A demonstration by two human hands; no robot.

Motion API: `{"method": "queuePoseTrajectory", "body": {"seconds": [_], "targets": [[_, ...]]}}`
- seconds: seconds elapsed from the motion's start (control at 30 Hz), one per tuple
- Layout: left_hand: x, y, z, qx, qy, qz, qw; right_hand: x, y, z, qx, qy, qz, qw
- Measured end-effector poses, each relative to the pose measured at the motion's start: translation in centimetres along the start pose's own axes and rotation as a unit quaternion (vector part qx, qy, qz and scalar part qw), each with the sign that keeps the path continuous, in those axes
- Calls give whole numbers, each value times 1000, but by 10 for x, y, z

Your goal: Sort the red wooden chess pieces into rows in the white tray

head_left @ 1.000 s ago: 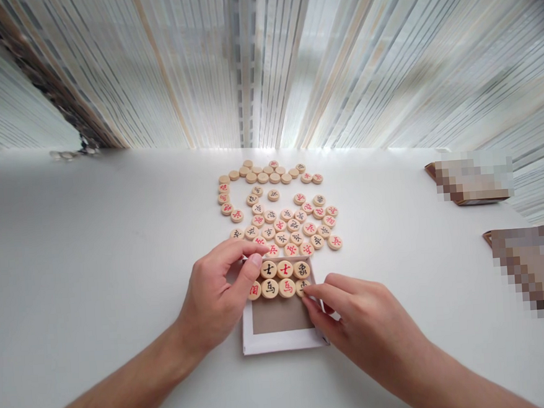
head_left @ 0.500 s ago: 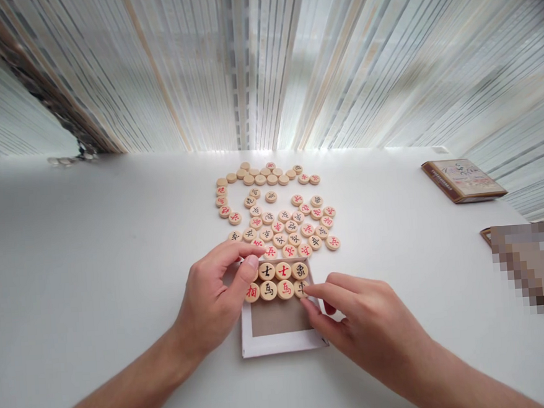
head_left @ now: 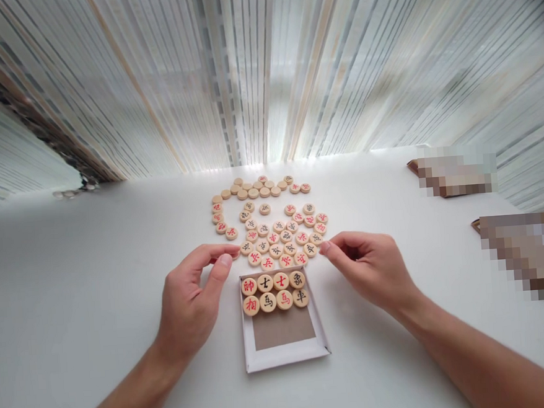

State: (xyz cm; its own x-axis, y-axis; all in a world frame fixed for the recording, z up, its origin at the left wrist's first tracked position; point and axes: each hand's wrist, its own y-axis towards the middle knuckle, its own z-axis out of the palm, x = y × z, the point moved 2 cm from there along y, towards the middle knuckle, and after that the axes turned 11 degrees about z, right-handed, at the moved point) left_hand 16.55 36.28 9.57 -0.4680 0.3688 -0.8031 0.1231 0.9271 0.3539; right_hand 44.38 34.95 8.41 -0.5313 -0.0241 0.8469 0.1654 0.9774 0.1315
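My left hand (head_left: 192,293) is beside the left edge of a group of Chinese chess pieces, its index finger stretched and thumb apart from it. A partly covered piece lies at those fingertips. On the right edge of the group, the thumb and fingers of my right hand (head_left: 367,272) are pinched on a piece that they mostly hide. Between my hands a shallow white box (head_left: 287,356) holds two rows of pieces, face up, at its far end. Among them are a red 相 piece (head_left: 251,305) and a black 車 piece (head_left: 300,298).
Loose pieces lie beyond the box, with a row of face-down pieces (head_left: 252,193) farthest back. Two blurred flat boxes, one farther off (head_left: 454,176) and one nearer (head_left: 531,254), lie at right. Striped curtains (head_left: 263,74) hang behind the white table (head_left: 118,270).
Both hands have left the box. My left hand moved slightly left, and my right hand moved outward and up to the loose pieces. The view has shifted a little.
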Motion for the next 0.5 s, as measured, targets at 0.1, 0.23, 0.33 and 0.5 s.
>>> {"method": "queuePoseTrajectory", "body": {"seconds": [0.1, 0.23, 0.33, 0.5], "targets": [[2, 0, 1, 3, 2, -5, 1000, -9, 6, 0, 5, 32, 44, 999], [4, -1, 5, 15, -9, -2, 1000, -12, 10, 0, 1, 43, 56, 997], [6, -1, 7, 19, -11, -3, 1000, -12, 10, 0, -2, 49, 58, 997], [7, -1, 7, 25, -14, -5, 1000, -12, 10, 2, 14, 63, 66, 996]]}}
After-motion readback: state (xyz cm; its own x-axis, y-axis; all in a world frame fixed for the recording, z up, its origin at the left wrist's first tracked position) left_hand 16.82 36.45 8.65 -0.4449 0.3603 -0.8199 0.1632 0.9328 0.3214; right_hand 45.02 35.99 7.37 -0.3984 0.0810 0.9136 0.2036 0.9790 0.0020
